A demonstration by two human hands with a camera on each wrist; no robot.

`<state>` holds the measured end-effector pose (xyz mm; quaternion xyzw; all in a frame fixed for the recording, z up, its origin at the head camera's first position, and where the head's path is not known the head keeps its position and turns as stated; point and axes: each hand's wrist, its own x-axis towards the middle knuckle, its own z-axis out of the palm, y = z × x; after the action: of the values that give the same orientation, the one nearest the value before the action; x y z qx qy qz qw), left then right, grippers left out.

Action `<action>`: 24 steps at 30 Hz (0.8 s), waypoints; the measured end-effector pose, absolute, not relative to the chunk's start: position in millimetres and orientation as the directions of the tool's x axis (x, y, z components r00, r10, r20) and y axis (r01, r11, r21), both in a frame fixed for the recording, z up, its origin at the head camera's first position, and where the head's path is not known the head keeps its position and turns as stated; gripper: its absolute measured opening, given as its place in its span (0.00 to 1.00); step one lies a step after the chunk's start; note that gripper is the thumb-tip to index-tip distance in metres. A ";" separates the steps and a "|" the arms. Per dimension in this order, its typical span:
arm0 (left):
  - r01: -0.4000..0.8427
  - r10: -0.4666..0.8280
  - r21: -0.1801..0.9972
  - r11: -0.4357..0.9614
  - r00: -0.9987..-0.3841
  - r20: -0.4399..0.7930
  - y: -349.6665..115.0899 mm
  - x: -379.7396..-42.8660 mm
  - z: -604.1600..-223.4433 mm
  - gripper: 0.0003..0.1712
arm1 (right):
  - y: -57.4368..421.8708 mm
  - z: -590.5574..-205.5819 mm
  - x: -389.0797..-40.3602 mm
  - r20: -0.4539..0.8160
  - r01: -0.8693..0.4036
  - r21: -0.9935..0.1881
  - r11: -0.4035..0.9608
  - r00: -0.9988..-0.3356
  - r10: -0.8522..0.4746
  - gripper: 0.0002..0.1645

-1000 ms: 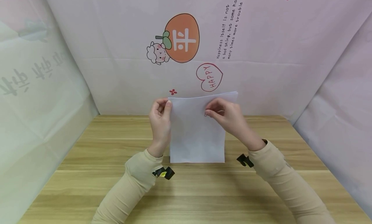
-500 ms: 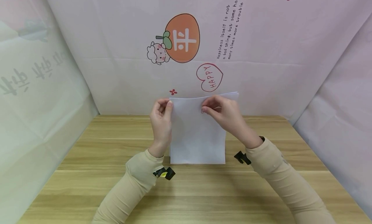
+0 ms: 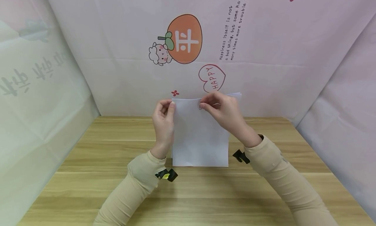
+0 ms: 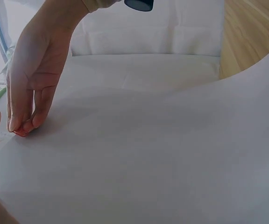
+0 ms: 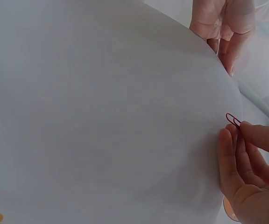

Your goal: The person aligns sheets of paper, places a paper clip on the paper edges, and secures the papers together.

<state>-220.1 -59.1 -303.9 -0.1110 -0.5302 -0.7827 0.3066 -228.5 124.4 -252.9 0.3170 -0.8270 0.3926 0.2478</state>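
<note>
one red paper clip (image 5: 232, 120) is pinched in our right hand (image 3: 224, 111), near the far edge of the white paper (image 3: 199, 138); our left hand (image 3: 164, 122) grips the paper's far left corner, the wooden table (image 3: 117, 154) below.

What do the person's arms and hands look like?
The left sleeve and right sleeve are long and beige. A left black device, with a yellow patch, and right black device sit by the wrists. The left hand and right hand are bare.
</note>
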 end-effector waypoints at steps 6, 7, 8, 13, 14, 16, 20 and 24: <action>0.599 -0.363 0.764 -0.241 -0.785 0.501 -59.8 -219.8 -304.1 0.06 | 120.0 -248.7 -228.1 0.660 -0.717 -0.496 0.490 -0.678 -0.324 0.08; 0.599 -0.364 0.764 -0.240 -0.785 0.501 -60.0 -220.0 -304.3 0.06 | 119.3 -248.0 -228.3 0.663 -0.720 -0.498 0.484 -0.676 -0.323 0.08; 0.600 -0.365 0.763 -0.240 -0.784 0.502 -60.2 -219.8 -304.2 0.06 | 118.6 -247.2 -228.5 0.666 -0.723 -0.500 0.477 -0.673 -0.321 0.08; 0.605 -0.372 0.758 -0.242 -0.780 0.504 -60.2 -220.1 -303.9 0.06 | 115.4 -243.3 -229.8 0.704 -0.748 -0.484 0.454 -0.641 -0.306 0.07; 0.605 -0.372 0.759 -0.241 -0.780 0.503 -60.2 -220.0 -303.8 0.06 | 114.8 -242.6 -229.9 0.712 -0.752 -0.477 0.454 -0.634 -0.302 0.07; 0.604 -0.370 0.761 -0.238 -0.781 0.504 -60.2 -219.9 -304.0 0.06 | 113.5 -241.3 -230.1 0.726 -0.759 -0.466 0.454 -0.622 -0.295 0.07; 0.602 -0.364 0.764 -0.232 -0.782 0.506 -60.5 -219.8 -304.0 0.07 | 110.5 -239.1 -229.6 0.741 -0.764 -0.456 0.456 -0.610 -0.280 0.08; 0.602 -0.361 0.765 -0.229 -0.782 0.508 -60.4 -219.1 -303.7 0.08 | 107.5 -237.7 -228.9 0.746 -0.762 -0.458 0.458 -0.610 -0.268 0.08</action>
<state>-219.1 -60.4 -303.7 -0.1120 -0.5377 -0.7759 0.3104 -228.9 107.5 -237.7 0.3225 -0.7986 0.4086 0.3020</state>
